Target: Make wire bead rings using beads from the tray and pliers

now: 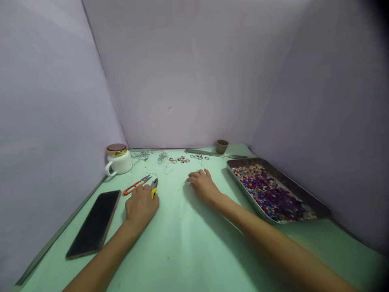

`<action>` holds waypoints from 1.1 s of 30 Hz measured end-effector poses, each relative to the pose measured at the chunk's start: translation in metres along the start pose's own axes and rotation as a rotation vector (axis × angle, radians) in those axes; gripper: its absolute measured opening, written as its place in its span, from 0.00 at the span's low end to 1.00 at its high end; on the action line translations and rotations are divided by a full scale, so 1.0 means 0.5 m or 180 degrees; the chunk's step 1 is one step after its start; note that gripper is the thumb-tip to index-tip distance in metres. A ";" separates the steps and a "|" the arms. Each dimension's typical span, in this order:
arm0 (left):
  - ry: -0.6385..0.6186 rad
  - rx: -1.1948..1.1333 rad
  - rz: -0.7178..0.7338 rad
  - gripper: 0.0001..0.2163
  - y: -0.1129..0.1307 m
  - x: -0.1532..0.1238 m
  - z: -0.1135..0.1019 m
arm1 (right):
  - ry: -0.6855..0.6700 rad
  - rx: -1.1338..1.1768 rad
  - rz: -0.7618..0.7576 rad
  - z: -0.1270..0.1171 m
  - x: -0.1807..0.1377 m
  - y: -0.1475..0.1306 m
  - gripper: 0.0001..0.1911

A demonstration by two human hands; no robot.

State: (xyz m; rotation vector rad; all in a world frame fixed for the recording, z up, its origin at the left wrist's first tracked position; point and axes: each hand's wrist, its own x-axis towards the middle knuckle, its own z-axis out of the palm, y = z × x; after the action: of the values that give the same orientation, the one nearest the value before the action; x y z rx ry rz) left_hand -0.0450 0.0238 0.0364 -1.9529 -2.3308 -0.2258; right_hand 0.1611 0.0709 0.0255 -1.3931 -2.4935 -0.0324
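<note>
My left hand [141,206] rests on the pale green table [188,239], fingers curled over a small pair of pliers with yellow handles [154,188]. Orange thread snips [136,185] lie just left of the pliers. My right hand [202,184] lies palm down in the middle of the table, fingers bent and close together, beside a thin wire I can barely see. Whether it pinches that wire is unclear. Small beaded rings [180,159] lie beyond both hands.
A metal tray [306,198] full of coloured beads stands at the right. A black phone [95,224] lies at the left edge. A white lidded mug [118,159], loose wires [142,155], thin rods [212,154] and a small brown cup [221,146] sit at the back. Lilac walls enclose the table.
</note>
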 end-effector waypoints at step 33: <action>0.0067 0.0132 0.0057 0.14 -0.010 0.056 0.033 | 0.0024 0.3187 0.0589 0.025 -0.132 -0.087 0.08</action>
State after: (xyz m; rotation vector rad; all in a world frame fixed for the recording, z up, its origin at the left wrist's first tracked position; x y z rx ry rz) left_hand -0.0546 0.0530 0.0246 -1.9419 -2.2854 -0.1941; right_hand 0.1545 -0.0053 0.0017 -1.1086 -1.8477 1.0702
